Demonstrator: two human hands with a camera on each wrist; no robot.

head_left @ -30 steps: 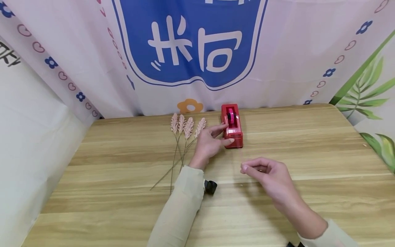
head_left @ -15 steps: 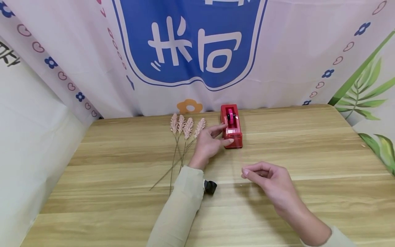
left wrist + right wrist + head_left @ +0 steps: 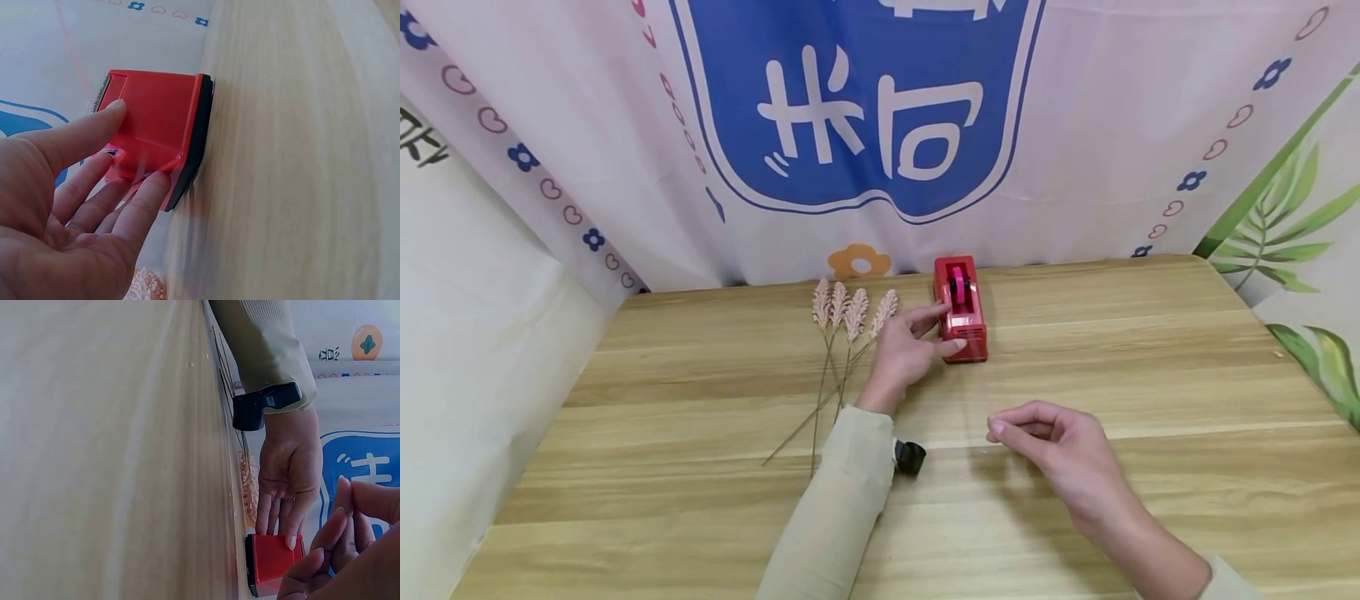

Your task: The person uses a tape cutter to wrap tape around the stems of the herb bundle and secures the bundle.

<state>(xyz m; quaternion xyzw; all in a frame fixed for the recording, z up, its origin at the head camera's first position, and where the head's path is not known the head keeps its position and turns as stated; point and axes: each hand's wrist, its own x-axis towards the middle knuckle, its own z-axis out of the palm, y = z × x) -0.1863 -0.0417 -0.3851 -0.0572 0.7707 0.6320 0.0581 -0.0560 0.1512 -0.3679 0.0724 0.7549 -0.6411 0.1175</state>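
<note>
A red tape dispenser (image 3: 973, 333) stands at the back of the wooden table, a pink-cored roll inside. My left hand (image 3: 906, 350) holds it from the left side; in the left wrist view the thumb lies on its red front face (image 3: 159, 112), below the toothed cutting edge (image 3: 100, 94), and the other fingers reach along its side. Nearer me, my right hand (image 3: 1067, 446) pinches the end of a thin clear strip of tape (image 3: 983, 385) between thumb and index finger. The strip stretches from the dispenser's front and is barely visible.
Several pale pink flower sprigs (image 3: 856, 315) on thin crossing stems lie just left of the dispenser, partly under my left forearm. Behind the table (image 3: 647, 467) hangs a printed curtain (image 3: 1090, 167). A black band (image 3: 910, 457) sits at my left wrist.
My right hand has moved a little toward me, away from the dispenser, and the strip of tape has grown longer. The left hand keeps its hold on the dispenser.
</note>
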